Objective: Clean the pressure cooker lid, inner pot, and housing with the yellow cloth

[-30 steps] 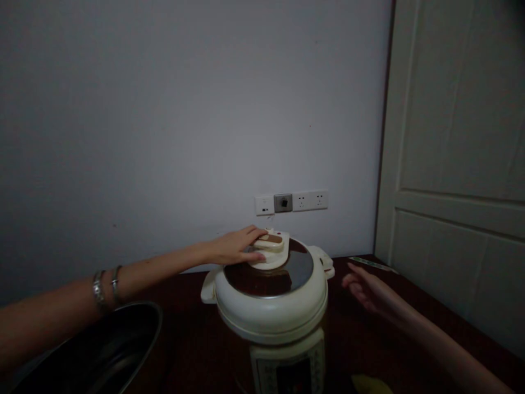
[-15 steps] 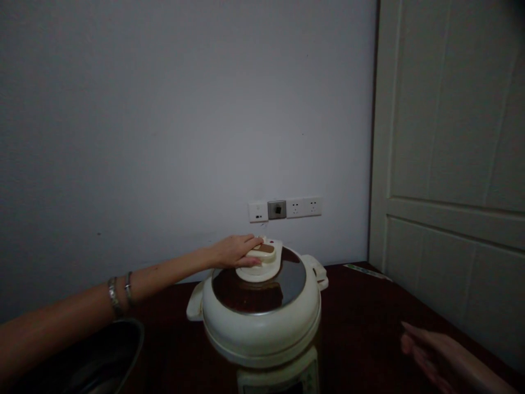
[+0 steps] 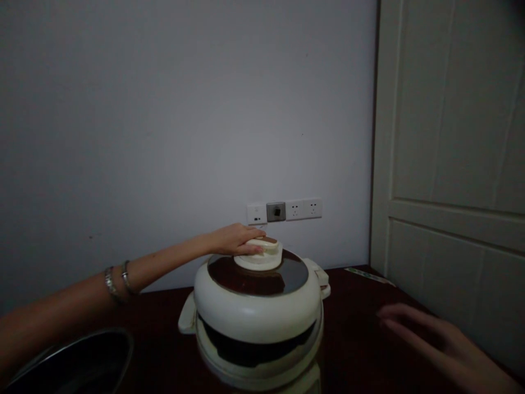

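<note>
An electric pressure cooker (image 3: pixel 301 377) with a cream body stands at the bottom middle. Its lid (image 3: pixel 254 317), cream with a dark glossy top, is lifted at the front, and a dark gap shows beneath it. My left hand (image 3: pixel 235 239) is closed around the cream and brown lid handle (image 3: pixel 268 249). To the right of the cooker, my right hand (image 3: pixel 435 339) hovers over the table with thumb and fingers apart, holding nothing. A dark pot or pan (image 3: pixel 82 364) lies under my left forearm, partly cut off by the frame.
The dark red table (image 3: pixel 348 323) meets a pale wall with several socket and switch plates (image 3: pixel 303 209). A narrow printed strip (image 3: pixel 369 275) lies at the table's back right. A panelled white door (image 3: pixel 455 164) stands on the right.
My left hand has raised the lid, so a gap now shows between lid and body at the front. My right hand has moved left toward the cooker, thumb and fingers parting.
</note>
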The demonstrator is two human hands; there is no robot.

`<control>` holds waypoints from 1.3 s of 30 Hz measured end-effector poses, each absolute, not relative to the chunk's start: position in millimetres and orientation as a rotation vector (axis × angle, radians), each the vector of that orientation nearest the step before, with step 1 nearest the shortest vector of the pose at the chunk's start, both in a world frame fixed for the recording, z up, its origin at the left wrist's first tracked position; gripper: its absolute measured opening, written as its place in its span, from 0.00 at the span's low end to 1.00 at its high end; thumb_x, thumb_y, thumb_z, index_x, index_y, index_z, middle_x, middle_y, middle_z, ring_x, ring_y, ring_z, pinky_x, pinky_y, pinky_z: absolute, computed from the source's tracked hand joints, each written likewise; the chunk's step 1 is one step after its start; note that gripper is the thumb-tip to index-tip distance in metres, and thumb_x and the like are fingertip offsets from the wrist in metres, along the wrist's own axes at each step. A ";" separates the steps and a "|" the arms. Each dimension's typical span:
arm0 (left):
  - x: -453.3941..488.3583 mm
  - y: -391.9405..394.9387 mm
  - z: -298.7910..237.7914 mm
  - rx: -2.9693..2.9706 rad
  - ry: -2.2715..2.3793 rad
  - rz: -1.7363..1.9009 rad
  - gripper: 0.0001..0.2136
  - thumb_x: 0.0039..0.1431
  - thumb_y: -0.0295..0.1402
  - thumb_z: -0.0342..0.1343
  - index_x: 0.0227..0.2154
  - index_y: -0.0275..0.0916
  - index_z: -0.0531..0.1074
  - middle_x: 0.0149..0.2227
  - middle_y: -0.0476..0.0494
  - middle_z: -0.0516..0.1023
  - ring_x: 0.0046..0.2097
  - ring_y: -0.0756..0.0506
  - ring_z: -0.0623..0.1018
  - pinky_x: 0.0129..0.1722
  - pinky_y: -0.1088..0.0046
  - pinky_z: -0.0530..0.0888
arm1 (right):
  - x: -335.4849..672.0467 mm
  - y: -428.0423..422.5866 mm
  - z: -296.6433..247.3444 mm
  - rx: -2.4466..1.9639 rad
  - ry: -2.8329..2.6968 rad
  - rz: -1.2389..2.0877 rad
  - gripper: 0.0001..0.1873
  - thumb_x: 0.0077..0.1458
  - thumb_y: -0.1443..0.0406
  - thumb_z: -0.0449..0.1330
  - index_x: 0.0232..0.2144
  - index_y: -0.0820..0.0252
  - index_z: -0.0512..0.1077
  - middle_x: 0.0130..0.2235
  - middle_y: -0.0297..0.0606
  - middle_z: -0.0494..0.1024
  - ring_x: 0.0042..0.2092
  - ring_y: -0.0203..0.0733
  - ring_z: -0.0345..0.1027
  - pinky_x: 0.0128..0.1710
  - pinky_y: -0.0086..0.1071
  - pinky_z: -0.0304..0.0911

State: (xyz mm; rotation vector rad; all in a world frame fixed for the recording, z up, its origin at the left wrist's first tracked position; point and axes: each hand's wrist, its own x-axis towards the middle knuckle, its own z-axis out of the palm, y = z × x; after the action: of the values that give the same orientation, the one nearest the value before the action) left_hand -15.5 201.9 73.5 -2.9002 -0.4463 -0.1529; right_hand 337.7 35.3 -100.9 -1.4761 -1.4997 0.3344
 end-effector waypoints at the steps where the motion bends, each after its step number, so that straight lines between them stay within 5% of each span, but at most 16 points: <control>1: -14.7 201.2 74.6 -2.908 -0.435 -0.157 0.21 0.64 0.45 0.41 0.56 0.43 0.62 0.48 0.40 0.73 0.44 0.45 0.74 0.42 0.73 0.66 | 323.7 35.2 -84.6 -1.428 -1.588 0.282 0.20 0.46 0.50 0.61 0.35 0.56 0.76 0.41 0.42 0.78 0.42 0.47 0.73 0.41 0.33 0.70; 6: -12.5 200.4 76.5 -2.936 -0.421 -0.174 0.21 0.64 0.45 0.42 0.56 0.44 0.63 0.47 0.40 0.73 0.43 0.46 0.74 0.42 0.73 0.66 | 260.5 36.7 -38.9 -1.133 -1.899 0.111 0.20 0.53 0.57 0.58 0.49 0.54 0.70 0.53 0.43 0.71 0.52 0.45 0.67 0.51 0.37 0.65; 12: -11.8 200.9 75.8 -2.949 -0.425 -0.177 0.21 0.63 0.46 0.43 0.55 0.43 0.63 0.47 0.40 0.74 0.44 0.46 0.74 0.42 0.74 0.66 | 240.6 44.5 -36.9 -1.003 -2.013 -0.144 0.22 0.52 0.60 0.60 0.50 0.53 0.68 0.56 0.43 0.67 0.57 0.46 0.61 0.55 0.40 0.61; 27: -15.9 204.9 64.2 -2.821 -0.476 -0.246 0.23 0.62 0.49 0.41 0.53 0.40 0.63 0.45 0.37 0.75 0.42 0.44 0.75 0.39 0.71 0.68 | 281.8 37.8 -50.5 -1.293 -1.751 0.170 0.19 0.55 0.53 0.54 0.46 0.54 0.72 0.51 0.42 0.72 0.52 0.46 0.67 0.52 0.37 0.64; 39: -23.1 203.6 57.9 -2.799 -0.519 -0.244 0.27 0.62 0.50 0.40 0.56 0.37 0.60 0.46 0.33 0.73 0.41 0.42 0.75 0.39 0.69 0.68 | 289.7 54.7 -64.0 -1.381 -1.616 0.410 0.25 0.52 0.48 0.53 0.45 0.59 0.70 0.39 0.42 0.76 0.38 0.42 0.71 0.38 0.34 0.70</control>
State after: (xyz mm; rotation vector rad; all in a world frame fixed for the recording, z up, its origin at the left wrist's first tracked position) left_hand -23.1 203.6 57.9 -2.7986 -0.5187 -0.2441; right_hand 289.7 54.7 -64.0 -1.3807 -1.6164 0.4097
